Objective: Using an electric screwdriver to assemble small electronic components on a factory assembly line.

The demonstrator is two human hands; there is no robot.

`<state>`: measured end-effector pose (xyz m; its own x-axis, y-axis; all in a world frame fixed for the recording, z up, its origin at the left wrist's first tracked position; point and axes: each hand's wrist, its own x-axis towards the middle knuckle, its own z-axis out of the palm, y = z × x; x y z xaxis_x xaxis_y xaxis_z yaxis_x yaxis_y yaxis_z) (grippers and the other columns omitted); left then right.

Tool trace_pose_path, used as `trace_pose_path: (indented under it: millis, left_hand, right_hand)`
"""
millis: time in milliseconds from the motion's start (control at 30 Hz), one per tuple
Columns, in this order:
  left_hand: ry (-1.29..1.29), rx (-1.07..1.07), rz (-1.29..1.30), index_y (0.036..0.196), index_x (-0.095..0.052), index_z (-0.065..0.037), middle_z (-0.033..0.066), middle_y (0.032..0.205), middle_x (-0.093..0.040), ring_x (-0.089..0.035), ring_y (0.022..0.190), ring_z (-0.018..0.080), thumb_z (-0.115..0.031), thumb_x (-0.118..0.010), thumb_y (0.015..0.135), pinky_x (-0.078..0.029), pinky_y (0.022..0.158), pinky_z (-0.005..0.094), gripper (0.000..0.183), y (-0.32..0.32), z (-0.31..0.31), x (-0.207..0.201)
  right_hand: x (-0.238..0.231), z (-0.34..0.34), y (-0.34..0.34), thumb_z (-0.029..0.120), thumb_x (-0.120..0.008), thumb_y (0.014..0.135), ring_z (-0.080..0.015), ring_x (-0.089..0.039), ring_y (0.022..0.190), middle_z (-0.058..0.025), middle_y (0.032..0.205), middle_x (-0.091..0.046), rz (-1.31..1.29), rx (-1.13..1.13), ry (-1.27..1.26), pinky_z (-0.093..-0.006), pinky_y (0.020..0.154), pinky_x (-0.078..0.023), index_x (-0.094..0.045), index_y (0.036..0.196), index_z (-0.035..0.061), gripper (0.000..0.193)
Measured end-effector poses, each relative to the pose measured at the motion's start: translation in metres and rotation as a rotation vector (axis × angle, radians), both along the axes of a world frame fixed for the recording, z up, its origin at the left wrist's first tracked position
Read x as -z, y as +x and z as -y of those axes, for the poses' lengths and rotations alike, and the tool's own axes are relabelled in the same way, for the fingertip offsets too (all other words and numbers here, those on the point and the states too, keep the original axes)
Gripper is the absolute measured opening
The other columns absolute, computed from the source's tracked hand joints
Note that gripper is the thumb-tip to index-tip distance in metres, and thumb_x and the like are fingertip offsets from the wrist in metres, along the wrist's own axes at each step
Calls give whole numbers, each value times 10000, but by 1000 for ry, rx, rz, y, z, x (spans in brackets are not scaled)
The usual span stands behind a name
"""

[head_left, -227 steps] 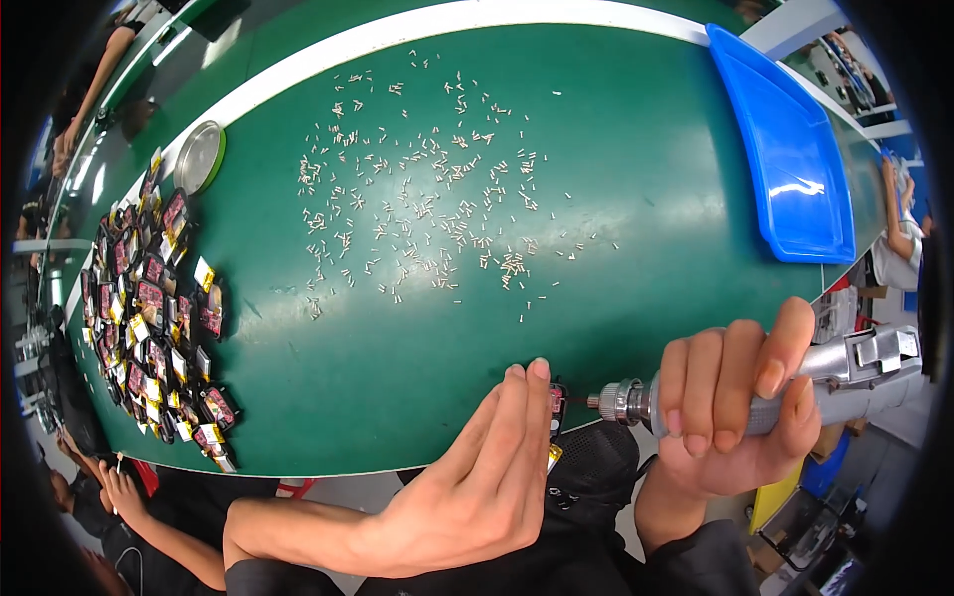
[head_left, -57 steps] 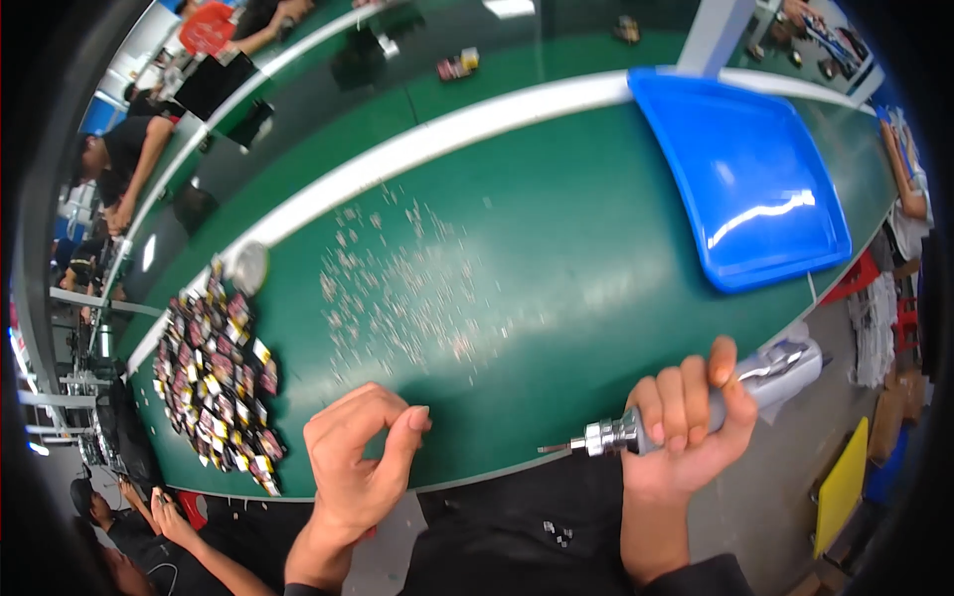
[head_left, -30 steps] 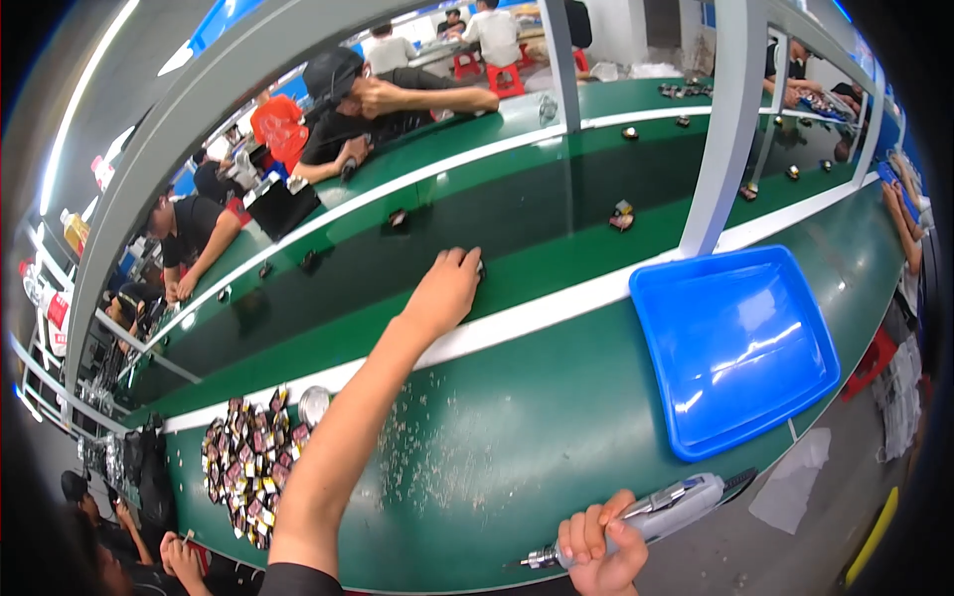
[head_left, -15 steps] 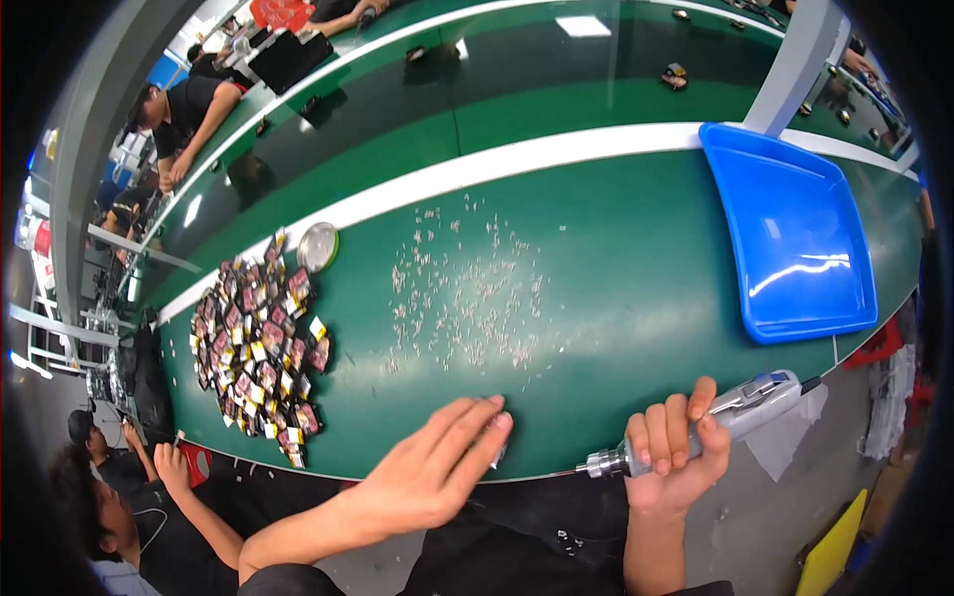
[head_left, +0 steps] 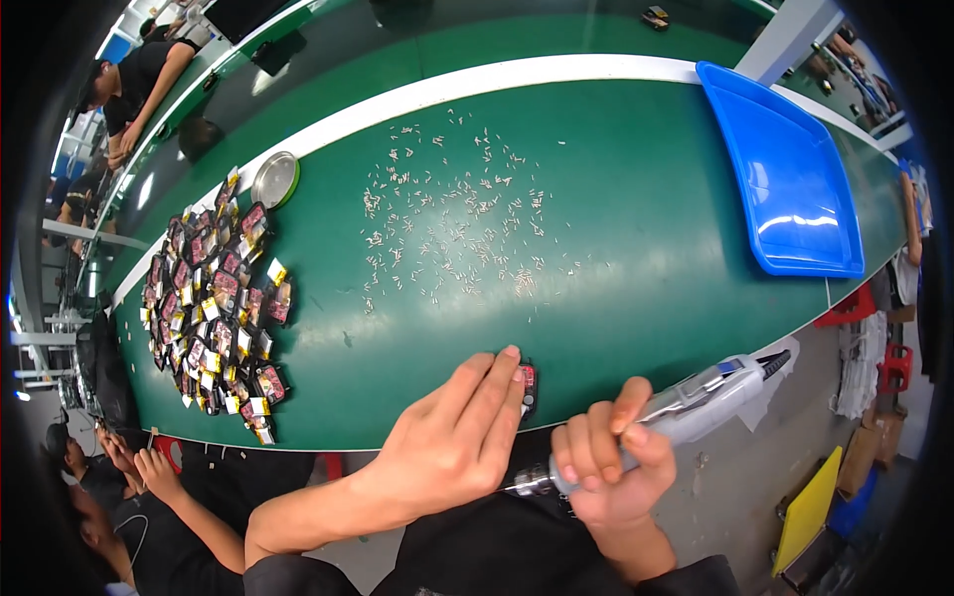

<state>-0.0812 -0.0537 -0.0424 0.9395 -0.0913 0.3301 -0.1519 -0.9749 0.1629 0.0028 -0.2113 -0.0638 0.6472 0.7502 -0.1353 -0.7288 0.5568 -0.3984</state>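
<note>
My left hand rests at the near edge of the green table, fingers extended and pressed together over a small black device with a red circuit board. The device shows only past the fingertips; the thumb is hidden. Gripped in my right hand is a grey-white electric screwdriver, its metal tip pointing left and ending just beneath my left hand. Many tiny screws lie scattered across the table beyond. At the left is a heap of similar black devices with red boards and white-and-yellow parts.
A round tin stands behind the heap. The blue tray lies at the right of the green table. Behind a white rail runs another green surface. A co-worker's arm reaches in at the lower left.
My right hand has brought the screwdriver left, its tip now close to my left hand. More of the device shows beyond my left fingertips. The whole view has shifted.
</note>
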Motion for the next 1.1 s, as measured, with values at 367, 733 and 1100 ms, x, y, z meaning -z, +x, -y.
trace_pose_path:
  millis: [367,733,1100]
  left_hand:
    - [-34,10,-3,947,-607,136,240,998,-629,-634,854,313,-11,-627,600,-559,658,336,377,3,5,-2]
    - [-33,-16,-19,933,-602,166,286,979,-630,-647,862,351,21,-642,641,-570,691,354,329,0,11,-2]
    - [-10,26,-108,936,-656,161,297,1067,-636,-639,977,365,15,-630,686,-557,837,366,290,-11,10,-2]
  right_hand:
    - [10,-10,-26,100,-470,901,-167,-447,496,-44,570,-429,33,8,-120,-331,528,-420,-475,959,54,74]
    - [5,-7,-21,117,-507,910,-168,-455,486,-57,573,-444,-20,-31,-119,-328,498,-410,-469,970,56,93]
    - [-45,-20,61,224,-504,961,-90,-416,386,-4,503,-439,602,34,-77,-249,424,-400,-403,866,92,191]
